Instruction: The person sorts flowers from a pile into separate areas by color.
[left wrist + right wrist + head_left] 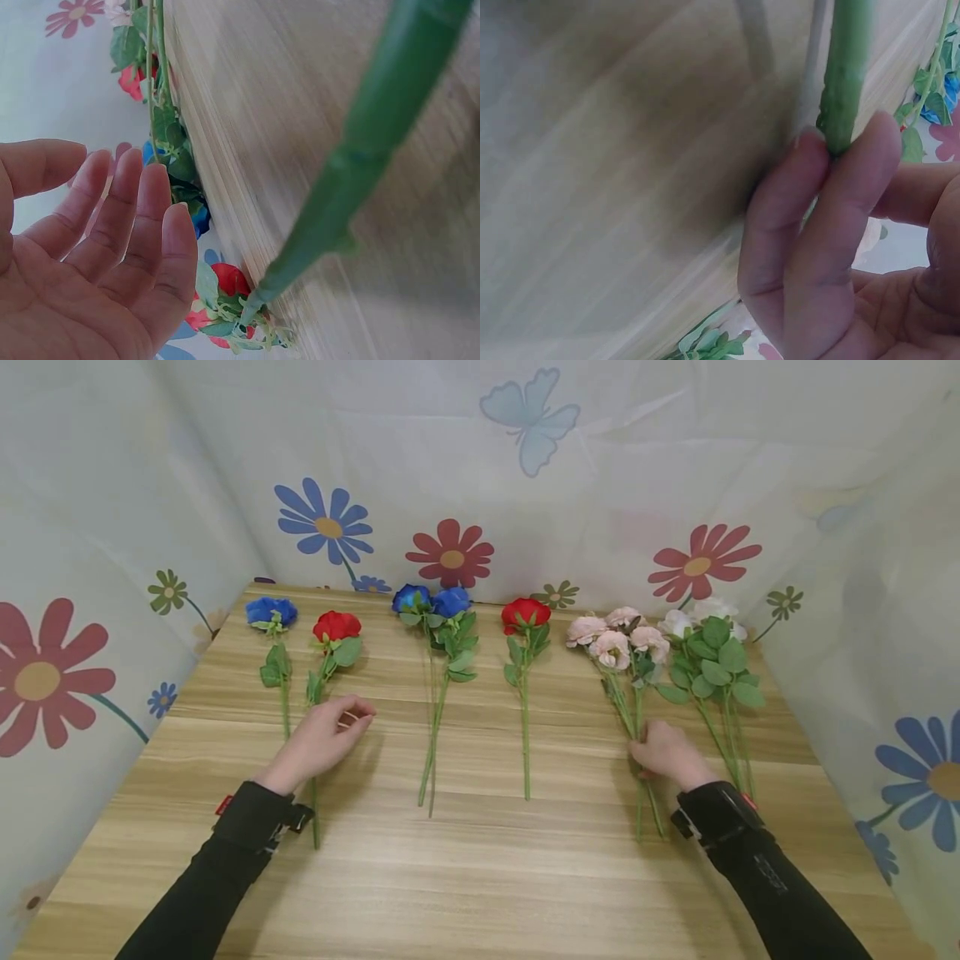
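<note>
In the head view, my left hand (322,737) hovers by the stem of a red rose (337,626) lying at the left. Its fingers are loosely bent and hold nothing; the left wrist view shows the palm bare, with a green stem (330,191) passing beside it. To the right, my right hand (667,752) grips stems of the pink flowers (611,649), below the blooms. Up close in the right wrist view, curled fingers (817,247) pinch a green stem (846,71) just above the table. The thumb is partly hidden.
A blue rose (272,610) lies at the far left, two blue roses (452,602) and another red rose (525,612) in the middle. White flowers (677,624) lie beside the pink ones. A flower-printed cloth (585,510) stands around the wooden table (480,885).
</note>
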